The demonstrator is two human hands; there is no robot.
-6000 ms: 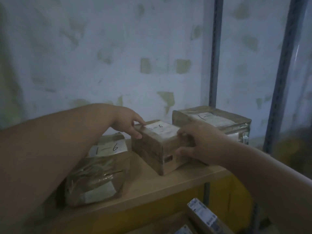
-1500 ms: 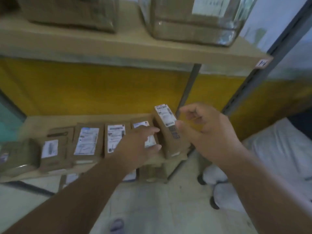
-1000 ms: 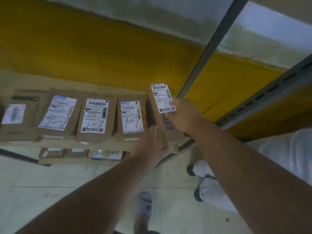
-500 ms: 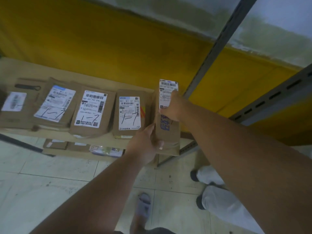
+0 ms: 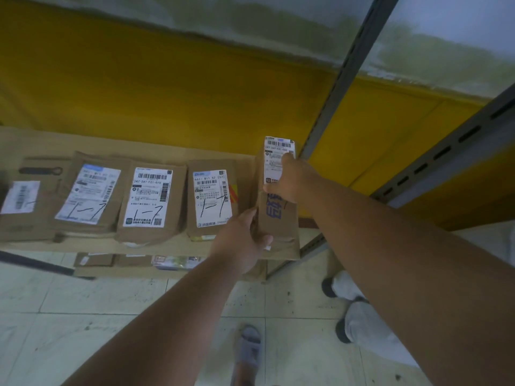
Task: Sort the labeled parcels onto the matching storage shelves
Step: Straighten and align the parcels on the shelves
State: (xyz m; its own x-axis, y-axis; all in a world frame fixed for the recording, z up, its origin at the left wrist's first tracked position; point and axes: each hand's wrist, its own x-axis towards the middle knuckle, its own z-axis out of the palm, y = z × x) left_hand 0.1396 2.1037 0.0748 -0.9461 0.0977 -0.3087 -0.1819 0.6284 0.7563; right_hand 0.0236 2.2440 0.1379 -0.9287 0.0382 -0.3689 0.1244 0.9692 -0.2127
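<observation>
Yellow wall band [image 5: 167,87] behind; pale tiled floor [image 5: 83,316] below; grey slipper [image 5: 249,349] on floor.

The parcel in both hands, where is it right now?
The held parcel stands at the shelf's right end, just right of the last 1-7 parcel, beside the grey upright.
</observation>
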